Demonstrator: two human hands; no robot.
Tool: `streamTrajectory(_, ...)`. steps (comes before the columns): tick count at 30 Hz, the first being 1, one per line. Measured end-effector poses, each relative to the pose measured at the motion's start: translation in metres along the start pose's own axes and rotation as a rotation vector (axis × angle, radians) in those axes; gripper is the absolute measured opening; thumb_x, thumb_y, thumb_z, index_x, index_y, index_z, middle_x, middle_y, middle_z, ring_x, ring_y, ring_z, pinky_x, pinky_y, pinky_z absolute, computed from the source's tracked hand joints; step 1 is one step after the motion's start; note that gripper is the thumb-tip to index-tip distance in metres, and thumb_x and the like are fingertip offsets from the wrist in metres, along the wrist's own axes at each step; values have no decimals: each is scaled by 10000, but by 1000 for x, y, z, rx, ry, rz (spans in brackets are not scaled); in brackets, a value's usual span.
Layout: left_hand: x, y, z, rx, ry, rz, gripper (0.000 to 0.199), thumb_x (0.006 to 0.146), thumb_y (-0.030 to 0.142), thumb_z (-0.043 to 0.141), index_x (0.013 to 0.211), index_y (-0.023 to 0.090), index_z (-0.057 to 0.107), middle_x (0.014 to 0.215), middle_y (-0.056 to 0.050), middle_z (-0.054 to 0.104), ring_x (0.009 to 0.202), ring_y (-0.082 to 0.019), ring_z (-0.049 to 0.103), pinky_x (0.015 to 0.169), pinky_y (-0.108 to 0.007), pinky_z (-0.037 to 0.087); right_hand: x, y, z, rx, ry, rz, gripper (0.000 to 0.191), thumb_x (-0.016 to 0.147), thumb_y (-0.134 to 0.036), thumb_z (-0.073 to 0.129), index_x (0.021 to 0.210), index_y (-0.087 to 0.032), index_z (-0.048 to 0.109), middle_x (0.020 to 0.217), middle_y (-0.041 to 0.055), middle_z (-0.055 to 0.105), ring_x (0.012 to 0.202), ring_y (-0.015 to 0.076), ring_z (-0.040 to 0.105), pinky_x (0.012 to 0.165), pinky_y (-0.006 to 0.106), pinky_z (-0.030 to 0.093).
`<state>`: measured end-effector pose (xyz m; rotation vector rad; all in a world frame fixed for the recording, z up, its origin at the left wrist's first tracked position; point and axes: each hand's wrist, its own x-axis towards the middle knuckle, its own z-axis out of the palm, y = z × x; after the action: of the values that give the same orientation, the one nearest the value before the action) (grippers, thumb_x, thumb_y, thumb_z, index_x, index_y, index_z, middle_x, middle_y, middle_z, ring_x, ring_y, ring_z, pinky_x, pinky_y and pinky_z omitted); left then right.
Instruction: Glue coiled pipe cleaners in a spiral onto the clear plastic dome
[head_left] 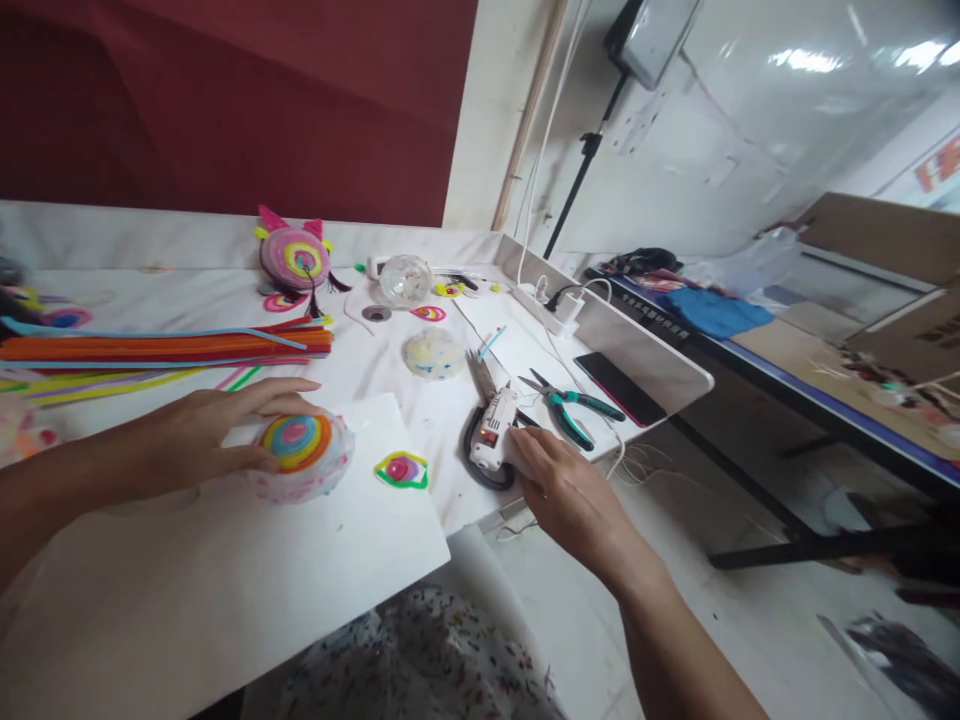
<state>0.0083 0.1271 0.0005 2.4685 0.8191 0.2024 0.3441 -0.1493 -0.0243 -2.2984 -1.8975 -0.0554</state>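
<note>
My left hand (202, 440) grips a round see-through plastic shell (334, 465) between thumb and fingers, on a white board. On the shell lies a coiled disc (301, 437) in pink, blue, yellow and orange rings. My right hand (562, 485) is closed around the handle of a white glue gun (496, 425) at the table's right part. Black-handled scissors (480, 460) lie partly hidden beneath the glue gun. To the right of the shell rests an eye-shaped piece (402, 470) edged in green and yellow.
Beside the glue gun lie green-handled pliers (570, 400) and a dark phone (619, 388). Bundled pipe cleaners (165, 347) stretch across the left. Behind stand a pink fuzzy ornament (294, 257), another see-through shell (405, 280) and a pale domed piece (433, 354). Cables run to a power strip (551, 310).
</note>
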Motion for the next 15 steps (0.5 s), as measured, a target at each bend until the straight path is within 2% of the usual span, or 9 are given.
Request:
streamTrajectory(2, -1, 4, 1, -5, 15, -11, 805, 873, 731, 655, 1552, 320, 517, 1386, -40, 777, 1232, -357, 723, 1038, -396, 506, 4, -1, 4, -38, -10, 14, 599, 859, -2, 498, 1441, -105, 590, 1334, 228, 708, 1120, 354, 731, 958, 519, 628)
streamTrajectory(4, 0, 8, 0, 10, -19, -13, 833, 859, 723, 669, 1564, 312, 502, 1387, -57, 776, 1248, -360, 715, 1049, -405, 507, 6, 1, 12, -52, 33, 30, 634, 830, -13, 529, 1459, -80, 571, 1298, 241, 709, 1091, 365, 728, 936, 519, 630)
streamTrajectory(7, 3, 11, -3, 42, -96, -5, 857, 873, 729, 655, 1590, 301, 462, 1462, -86, 733, 1309, -355, 688, 1107, -437, 506, 4, 6, 25, -20, 189, 20, 598, 813, -44, 538, 1408, -67, 592, 1282, 252, 691, 1103, 385, 708, 912, 520, 628)
streamTrajectory(9, 5, 13, -4, 40, -126, -1, 865, 870, 746, 643, 1594, 314, 451, 1478, -81, 724, 1314, -357, 689, 1117, -445, 517, 0, 8, 25, 23, 308, -13, 519, 845, -88, 523, 1355, -90, 620, 1253, 238, 682, 1087, 383, 703, 893, 523, 624)
streamTrajectory(12, 4, 15, -5, 28, -139, -11, 869, 858, 775, 646, 1590, 348, 452, 1477, -75, 725, 1273, -363, 715, 1106, -448, 539, -10, 3, 7, 153, 450, -25, 434, 915, -175, 532, 1334, -154, 641, 1223, 191, 677, 1063, 348, 705, 876, 483, 614)
streamTrajectory(15, 3, 18, -6, 32, -147, -3, 854, 878, 765, 642, 1594, 341, 450, 1473, -84, 727, 1253, -358, 730, 1085, -438, 554, -23, -13, -18, 448, 489, 8, 367, 914, -221, 615, 1271, -245, 699, 1144, 102, 713, 1009, 290, 712, 838, 402, 594)
